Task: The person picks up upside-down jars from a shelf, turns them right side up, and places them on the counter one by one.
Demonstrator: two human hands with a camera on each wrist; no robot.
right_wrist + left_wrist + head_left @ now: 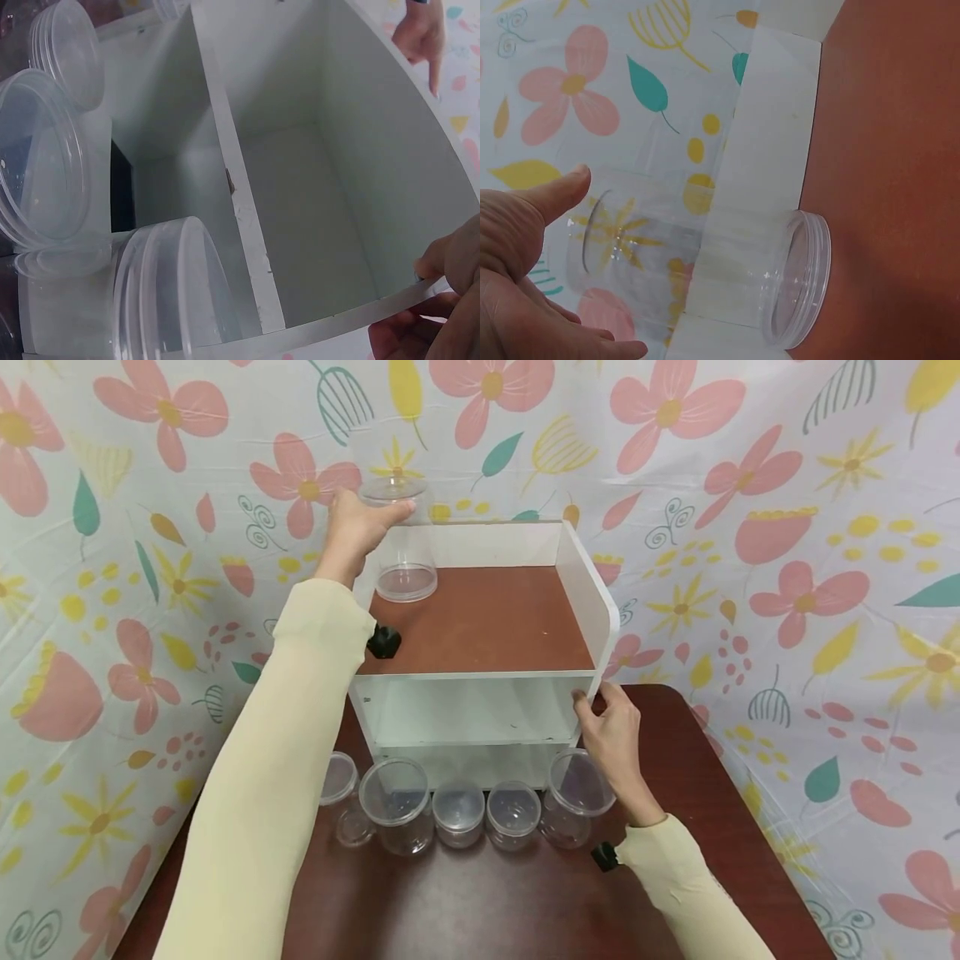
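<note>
A tall clear jar is at the back left of the shelf unit's brown top, its ridged lid facing down. My left hand holds the jar near its upper end, thumb across the front and the other fingers partly hidden behind. In the left wrist view, the thumb and fingers of the left hand lie on opposite sides of the jar. My right hand grips the front edge of the unit's white right side panel. The right wrist view shows the right thumb inside that panel and fingers outside.
Several lidded clear jars stand in a row before the unit on the dark red table. Two white compartments open toward me below the brown top. A flower-patterned cloth hangs behind and at both sides.
</note>
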